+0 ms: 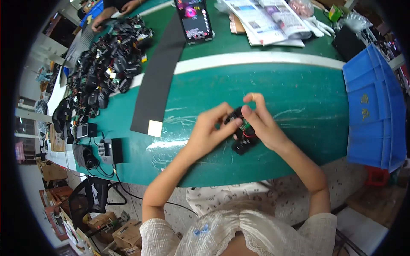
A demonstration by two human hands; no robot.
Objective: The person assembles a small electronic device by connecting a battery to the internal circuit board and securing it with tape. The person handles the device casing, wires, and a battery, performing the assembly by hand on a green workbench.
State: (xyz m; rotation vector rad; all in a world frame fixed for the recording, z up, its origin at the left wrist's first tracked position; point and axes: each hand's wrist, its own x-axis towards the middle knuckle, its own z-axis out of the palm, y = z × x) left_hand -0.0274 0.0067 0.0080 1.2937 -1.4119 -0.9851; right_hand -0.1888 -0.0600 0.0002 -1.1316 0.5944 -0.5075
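One black electronic device point(241, 147), green circuit board point(245, 126) exposed, over the desk point(307, 102). Our left hand point(208, 131) pinches it between thumb and fingers; our right hand point(265, 129) half-curled alongside, grip we cannot tell.

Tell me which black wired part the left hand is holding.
The black part with red wires showing, gripped by the left hand; the others lie on the table's left, mostly heaped.

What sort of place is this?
Probably an electronics workshop: a heap of black parts lies on the green workbench, and the left hand and right hand are at a black device with exposed red wire.
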